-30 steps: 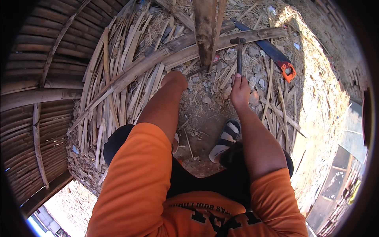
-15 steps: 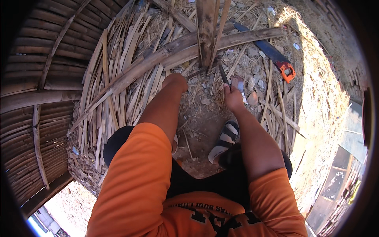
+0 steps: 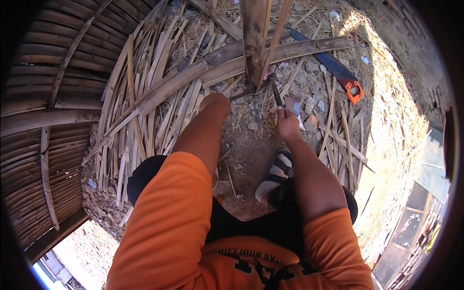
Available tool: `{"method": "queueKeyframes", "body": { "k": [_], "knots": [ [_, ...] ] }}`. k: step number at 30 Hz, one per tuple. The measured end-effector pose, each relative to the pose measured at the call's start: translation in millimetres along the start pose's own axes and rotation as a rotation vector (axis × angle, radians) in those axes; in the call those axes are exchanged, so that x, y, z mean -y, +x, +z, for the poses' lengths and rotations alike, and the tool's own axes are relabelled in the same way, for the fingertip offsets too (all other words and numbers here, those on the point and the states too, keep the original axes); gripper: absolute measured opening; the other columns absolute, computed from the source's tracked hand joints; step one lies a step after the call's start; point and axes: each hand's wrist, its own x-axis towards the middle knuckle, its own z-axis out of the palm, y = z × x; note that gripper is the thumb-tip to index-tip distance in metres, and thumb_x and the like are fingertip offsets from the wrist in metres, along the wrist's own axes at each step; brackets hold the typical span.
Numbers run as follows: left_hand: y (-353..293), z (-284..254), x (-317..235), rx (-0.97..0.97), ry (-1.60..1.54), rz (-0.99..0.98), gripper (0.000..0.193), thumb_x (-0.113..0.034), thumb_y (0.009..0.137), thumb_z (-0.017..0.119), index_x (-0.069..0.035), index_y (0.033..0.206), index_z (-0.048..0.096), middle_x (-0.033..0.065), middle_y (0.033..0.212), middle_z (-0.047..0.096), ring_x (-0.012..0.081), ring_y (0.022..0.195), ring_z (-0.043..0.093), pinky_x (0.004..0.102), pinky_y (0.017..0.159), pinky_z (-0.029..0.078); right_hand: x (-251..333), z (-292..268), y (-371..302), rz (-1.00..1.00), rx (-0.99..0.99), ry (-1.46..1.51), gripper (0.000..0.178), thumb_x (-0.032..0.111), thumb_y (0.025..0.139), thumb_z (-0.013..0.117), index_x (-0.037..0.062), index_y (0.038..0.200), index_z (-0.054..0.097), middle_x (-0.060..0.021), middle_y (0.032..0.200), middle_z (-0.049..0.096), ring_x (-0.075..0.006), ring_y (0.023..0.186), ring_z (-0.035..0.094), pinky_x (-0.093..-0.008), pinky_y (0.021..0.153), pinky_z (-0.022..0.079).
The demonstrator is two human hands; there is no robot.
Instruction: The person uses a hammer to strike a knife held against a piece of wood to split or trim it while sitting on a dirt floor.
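Note:
My left hand [image 3: 216, 104] is closed round the end of a dark, narrow metal blade [image 3: 241, 94]. The blade reaches right to the foot of an upright wooden post [image 3: 253, 48]. A thin wood strip [image 3: 279, 34] stands along the post's right side, leaning away from it at the top. My right hand [image 3: 288, 124] grips the dark handle of a hammer [image 3: 277, 94]. The hammer's head is up beside the post's foot, close to the blade's far end; whether they touch I cannot tell.
Long bamboo or wood poles [image 3: 309, 47] cross behind the post. Split strips [image 3: 154, 87] are heaped at left. A handsaw [image 3: 336, 70] with an orange handle lies at far right. Stones and straw litter the ground; a slatted bamboo wall [image 3: 29, 159] rises at left.
The thin strip's upper end has shifted right, widening its gap from the post. My right hand and the hammer have moved slightly toward me; my left hand is nearly still.

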Motion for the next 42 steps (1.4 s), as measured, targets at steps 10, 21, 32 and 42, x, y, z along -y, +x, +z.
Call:
{"method": "queueKeyframes", "body": {
  "k": [10, 21, 32, 42],
  "knots": [
    [-7, -1, 2, 0.023, -0.047, -0.045, 0.038, -0.027, 0.085, 0.069, -0.003, 0.114, 0.075, 0.0192, 0.12, 0.071, 0.0335, 0.112, 0.07, 0.0449, 0.095, 0.055, 14, -3, 9, 0.056, 0.072, 0.113, 0.059, 0.051, 0.104, 0.043, -0.0026, 0.1, 0.066, -0.0313, 0.095, 0.068, -0.0502, 0.096, 0.065, -0.0526, 0.086, 0.049],
    [-16, -6, -2, 0.016, -0.058, -0.044, 0.036, -0.024, 0.084, 0.07, -0.003, 0.113, 0.075, 0.019, 0.121, 0.071, 0.033, 0.114, 0.069, 0.0437, 0.095, 0.055, -9, 9, 22, 0.242, 0.136, 0.343, 0.061, 0.052, 0.104, 0.044, -0.0041, 0.101, 0.067, -0.0287, 0.094, 0.069, -0.0457, 0.096, 0.067, -0.0499, 0.086, 0.048],
    [-17, -8, -2, 0.052, -0.04, -0.051, 0.04, -0.027, 0.084, 0.071, -0.006, 0.118, 0.074, 0.0166, 0.124, 0.07, 0.0314, 0.116, 0.068, 0.0427, 0.095, 0.056, 0, 8, 4, 0.03, 0.069, 0.082, 0.056, 0.048, 0.105, 0.043, -0.0035, 0.101, 0.064, -0.0323, 0.092, 0.067, -0.0501, 0.092, 0.064, -0.053, 0.083, 0.048],
    [-22, -8, 3, 0.02, -0.043, -0.009, 0.043, -0.032, 0.085, 0.072, -0.002, 0.116, 0.073, 0.0179, 0.123, 0.07, 0.0325, 0.114, 0.069, 0.0452, 0.093, 0.056, 19, -2, 18, 0.094, 0.044, 0.221, 0.063, 0.054, 0.103, 0.043, -0.0031, 0.107, 0.068, -0.0331, 0.107, 0.068, -0.0518, 0.107, 0.063, -0.0519, 0.095, 0.048]
  ]
}}
